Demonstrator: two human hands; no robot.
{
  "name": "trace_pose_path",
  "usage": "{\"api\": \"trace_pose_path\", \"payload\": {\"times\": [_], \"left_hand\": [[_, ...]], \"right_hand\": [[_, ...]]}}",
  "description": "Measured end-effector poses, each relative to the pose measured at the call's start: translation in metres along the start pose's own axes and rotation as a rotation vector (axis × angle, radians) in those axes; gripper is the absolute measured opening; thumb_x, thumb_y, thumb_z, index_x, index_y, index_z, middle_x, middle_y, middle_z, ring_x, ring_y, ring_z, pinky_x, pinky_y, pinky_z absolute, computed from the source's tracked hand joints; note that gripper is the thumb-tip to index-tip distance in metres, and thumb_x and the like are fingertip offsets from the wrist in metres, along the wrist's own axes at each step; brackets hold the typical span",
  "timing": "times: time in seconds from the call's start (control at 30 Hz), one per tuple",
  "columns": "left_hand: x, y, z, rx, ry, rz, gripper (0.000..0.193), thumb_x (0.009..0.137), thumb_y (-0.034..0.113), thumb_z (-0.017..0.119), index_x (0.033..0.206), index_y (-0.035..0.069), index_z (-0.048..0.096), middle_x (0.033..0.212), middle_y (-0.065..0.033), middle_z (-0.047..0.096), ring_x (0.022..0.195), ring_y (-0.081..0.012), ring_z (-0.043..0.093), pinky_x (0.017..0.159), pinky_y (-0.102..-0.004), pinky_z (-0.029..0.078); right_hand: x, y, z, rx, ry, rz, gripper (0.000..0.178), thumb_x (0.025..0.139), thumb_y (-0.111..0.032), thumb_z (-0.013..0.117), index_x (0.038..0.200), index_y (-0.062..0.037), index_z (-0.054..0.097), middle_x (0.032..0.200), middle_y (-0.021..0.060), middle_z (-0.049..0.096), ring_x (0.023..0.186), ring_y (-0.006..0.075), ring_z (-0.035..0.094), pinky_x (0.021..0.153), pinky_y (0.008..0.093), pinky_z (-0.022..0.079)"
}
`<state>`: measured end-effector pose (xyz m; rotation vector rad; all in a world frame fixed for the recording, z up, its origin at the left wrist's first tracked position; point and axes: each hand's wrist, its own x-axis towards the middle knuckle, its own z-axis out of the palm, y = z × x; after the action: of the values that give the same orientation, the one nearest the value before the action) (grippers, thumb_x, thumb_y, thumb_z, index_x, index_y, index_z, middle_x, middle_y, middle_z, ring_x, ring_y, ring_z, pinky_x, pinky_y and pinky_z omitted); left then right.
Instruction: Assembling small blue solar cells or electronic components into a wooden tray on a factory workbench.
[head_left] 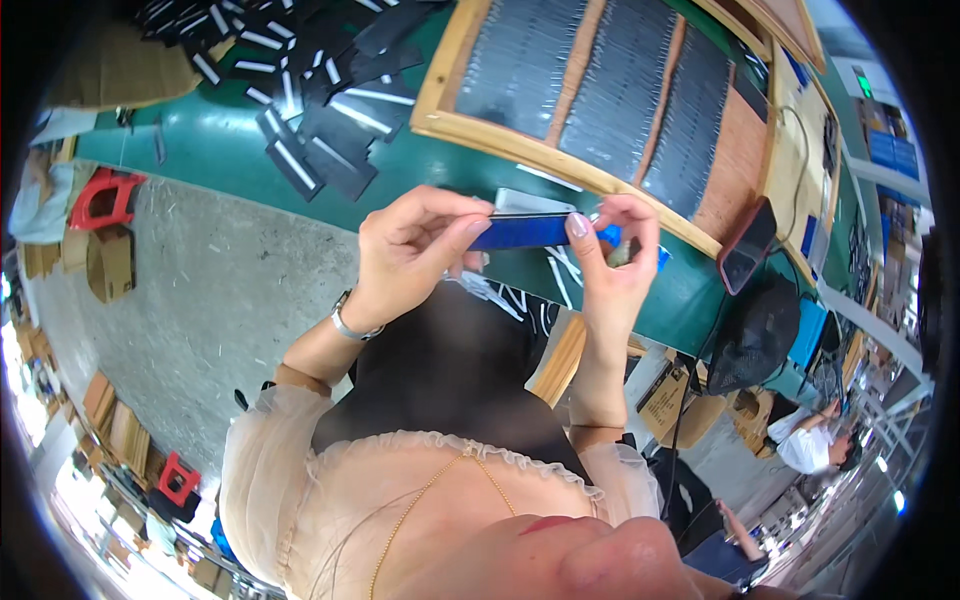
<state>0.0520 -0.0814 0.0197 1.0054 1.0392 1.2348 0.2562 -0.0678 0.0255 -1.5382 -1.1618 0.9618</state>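
Observation:
Between my two hands is a flat, narrow strip (525, 233) with a shiny blue face and a dark upper edge, raised over the near edge of the green table. My left hand (420, 238) pinches its left end between thumb and fingers. At the right end my right hand (615, 245) grips it, the thumb lying on its face. Something small and blue shows by the right fingers; its kind I cannot make out. Just behind the strip lies a pale flat block (533, 201). Thin white strips (562, 275) are scattered below and beside my hands.
A wooden tray (500, 143) with rows of dark flat pieces stands beyond my hands. Black pieces with white strips (318, 150) pile up at the far left of the green table (215, 125). A phone (747, 246) leans at the tray's right corner, near a black bag (755, 335).

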Motion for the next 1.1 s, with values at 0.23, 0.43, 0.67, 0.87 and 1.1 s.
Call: {"api": "trace_pose_path", "payload": {"times": [0.23, 0.43, 0.67, 0.87, 1.1], "left_hand": [[0.005, -0.007, 0.007, 0.228, 0.095, -0.006, 0.011, 0.096, -0.001, 0.056, 0.105, -0.003, 0.062, 0.09, -0.0084, 0.068, 0.058, -0.0062, 0.057, 0.05, -0.0187, 0.045], [0.019, -0.013, 0.015, 0.779, 0.359, 0.533, 0.045, 0.078, -0.008, 0.075, 0.12, -0.001, 0.059, 0.107, -0.0086, 0.061, 0.089, -0.0169, 0.058, 0.083, -0.0307, 0.045], [0.02, -0.012, 0.014, 0.275, 0.283, 0.169, 0.031, 0.086, -0.009, 0.066, 0.115, -0.001, 0.058, 0.093, -0.0093, 0.066, 0.092, -0.0167, 0.062, 0.085, -0.0309, 0.047], [0.033, -0.02, -0.002, -0.221, -0.004, -0.043, 0.03, 0.092, 0.006, 0.066, 0.117, 0.005, 0.049, 0.088, -0.0051, 0.064, 0.088, -0.0141, 0.059, 0.082, -0.0282, 0.046], [0.021, -0.028, 0.051, -0.592, -0.182, -0.514, 0.038, 0.095, 0.029, 0.064, 0.125, 0.01, 0.05, 0.109, -0.0058, 0.06, 0.1, -0.0163, 0.059, 0.084, -0.0313, 0.052]], "right_hand": [[0.01, 0.017, -0.008, 0.249, -0.288, 0.051, 0.011, 0.089, -0.012, 0.07, 0.095, -0.0015, 0.07, 0.088, 0.0021, 0.061, 0.082, 0.0092, 0.054, 0.076, 0.0267, 0.044], [-0.004, 0.01, -0.016, 0.377, -0.256, -0.009, 0.015, 0.093, -0.016, 0.067, 0.092, -0.0008, 0.068, 0.085, 0.0012, 0.058, 0.078, 0.0088, 0.053, 0.071, 0.0254, 0.043], [-0.013, 0.001, -0.014, 0.353, -0.183, -0.153, 0.009, 0.093, -0.012, 0.067, 0.093, -0.0028, 0.069, 0.085, 0.0017, 0.058, 0.076, 0.01, 0.052, 0.067, 0.0254, 0.042], [-0.006, -0.004, -0.027, 0.439, -0.377, -0.199, 0.016, 0.087, -0.01, 0.073, 0.102, -0.0082, 0.067, 0.111, 0.0008, 0.06, 0.082, 0.0063, 0.051, 0.062, 0.0197, 0.037], [-0.002, 0.011, -0.025, 0.383, -0.463, -0.191, 0.043, 0.074, 0.0, 0.078, 0.113, -0.0071, 0.061, 0.12, 0.0042, 0.067, 0.082, 0.0118, 0.051, 0.065, 0.0244, 0.043]]}}
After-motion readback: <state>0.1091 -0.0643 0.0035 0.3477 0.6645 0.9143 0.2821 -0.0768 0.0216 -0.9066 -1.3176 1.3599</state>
